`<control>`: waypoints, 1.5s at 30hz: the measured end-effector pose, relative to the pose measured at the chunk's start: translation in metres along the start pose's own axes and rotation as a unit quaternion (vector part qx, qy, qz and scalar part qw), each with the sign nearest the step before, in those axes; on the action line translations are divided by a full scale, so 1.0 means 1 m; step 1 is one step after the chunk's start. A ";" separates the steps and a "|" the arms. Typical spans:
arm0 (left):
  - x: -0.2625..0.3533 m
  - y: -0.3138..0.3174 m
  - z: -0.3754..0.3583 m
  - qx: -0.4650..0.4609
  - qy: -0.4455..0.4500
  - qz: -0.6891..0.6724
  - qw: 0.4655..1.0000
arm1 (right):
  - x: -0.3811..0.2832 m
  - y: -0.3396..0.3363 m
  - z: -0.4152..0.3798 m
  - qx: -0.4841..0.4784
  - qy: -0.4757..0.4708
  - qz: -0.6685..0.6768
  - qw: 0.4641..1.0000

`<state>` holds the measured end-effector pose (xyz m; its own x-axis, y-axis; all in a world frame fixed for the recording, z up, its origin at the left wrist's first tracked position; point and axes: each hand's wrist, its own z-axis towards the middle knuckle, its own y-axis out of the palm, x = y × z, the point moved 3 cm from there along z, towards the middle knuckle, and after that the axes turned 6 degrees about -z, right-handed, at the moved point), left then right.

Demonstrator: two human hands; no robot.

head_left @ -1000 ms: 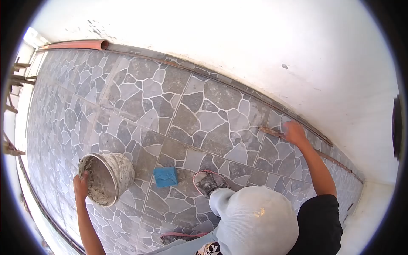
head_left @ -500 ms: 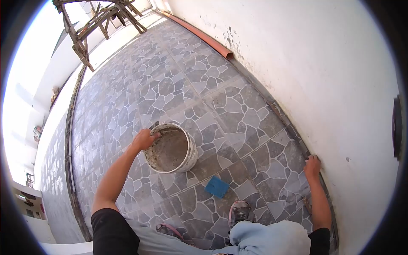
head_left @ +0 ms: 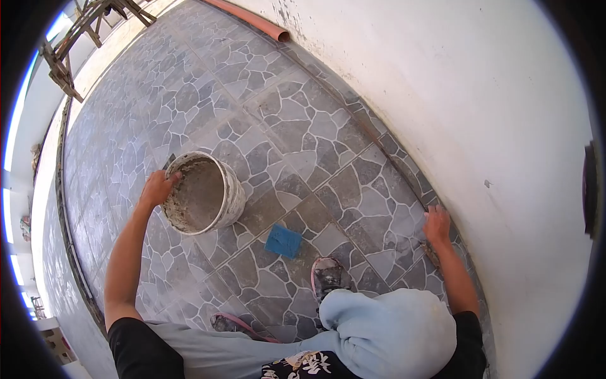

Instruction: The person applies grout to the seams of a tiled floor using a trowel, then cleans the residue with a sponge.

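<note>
A white bucket with grey mortar inside stands tilted on the patterned tile floor. My left hand is closed on its left rim, with a small dark tool edge showing beside the fingers. At the right, my right hand has its fingers closed round the end of a thin dark strip that runs along the floor near the wall's foot. A blue sponge-like block lies on the tiles between the bucket and my shoe.
An orange pipe lies along the base of the white wall. A rough wooden trestle stands at the upper left. My shoes are on the tiles. A small brown piece lies below my right hand.
The view has shifted, so the bucket, block and pipe appear further left. The thin strip by my right hand now lies away from the wall's foot. My left hand keeps its hold on the rim.
</note>
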<state>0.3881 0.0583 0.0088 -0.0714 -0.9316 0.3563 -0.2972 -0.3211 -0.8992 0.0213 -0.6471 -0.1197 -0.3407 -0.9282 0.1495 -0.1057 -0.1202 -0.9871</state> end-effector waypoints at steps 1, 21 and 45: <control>0.008 -0.004 -0.004 -0.006 0.002 -0.004 1.000 | 0.011 0.006 -0.008 -0.005 0.007 -0.009 1.000; -0.013 0.005 0.000 0.010 0.005 -0.016 1.000 | -0.080 -0.037 0.111 0.137 -0.029 0.115 0.984; -0.122 0.025 0.060 -0.123 0.012 -0.187 0.975 | -0.036 0.003 0.069 0.025 0.002 0.046 0.999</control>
<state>0.4465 0.1539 -0.0729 0.0641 -0.7526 0.6554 -0.5260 -0.5836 -0.6187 0.0979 -0.6388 -0.1318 -0.3508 -0.9346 0.0583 -0.0264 -0.0523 -0.9983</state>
